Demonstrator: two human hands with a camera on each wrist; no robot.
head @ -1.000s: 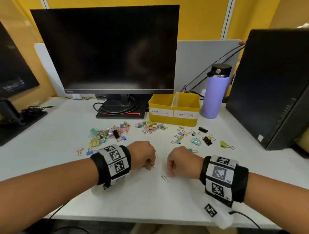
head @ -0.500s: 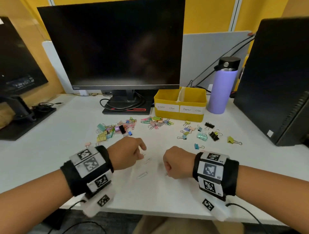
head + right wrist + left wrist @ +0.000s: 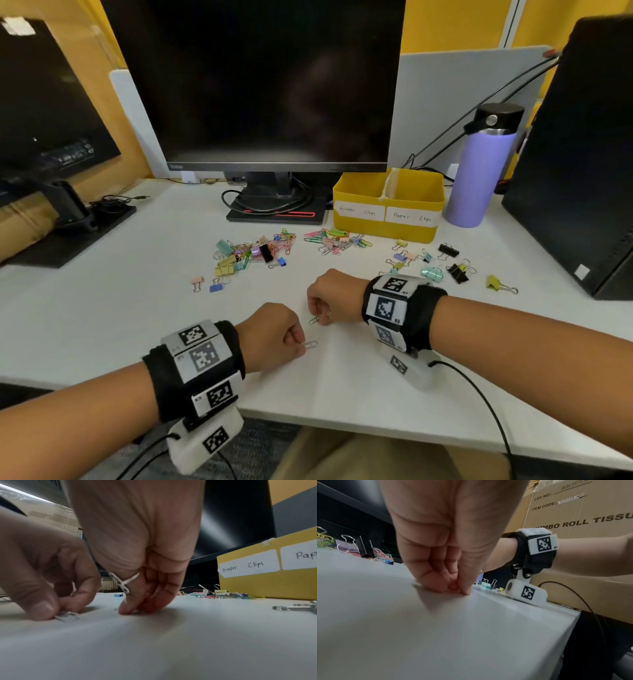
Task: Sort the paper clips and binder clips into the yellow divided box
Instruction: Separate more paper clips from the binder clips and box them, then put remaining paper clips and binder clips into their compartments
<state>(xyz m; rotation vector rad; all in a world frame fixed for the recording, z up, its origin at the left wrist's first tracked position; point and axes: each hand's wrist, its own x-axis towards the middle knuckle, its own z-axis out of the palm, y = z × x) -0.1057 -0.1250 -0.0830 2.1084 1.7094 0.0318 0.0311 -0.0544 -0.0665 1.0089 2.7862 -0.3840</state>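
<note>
Pinching a silver paper clip (image 3: pixel 310 344) flat against the white desk (image 3: pixel 137 308), the left hand (image 3: pixel 272 337) has its fingers curled. The right hand (image 3: pixel 330 298), fingertips down on the desk, holds a second clip (image 3: pixel 317 319); the right wrist view shows what the head view hides: a pale clip (image 3: pixel 122 582) caught up inside its curled fingers, and the left thumb pressing its own clip (image 3: pixel 67 616). The left wrist view shows only that hand's bunched fingertips (image 3: pixel 453 586) on the desk, its clip hidden. Loose coloured clips (image 3: pixel 253 255) lie scattered before the yellow box (image 3: pixel 388 224), labelled "Binder Clips" left, "Paper Clips" right.
</note>
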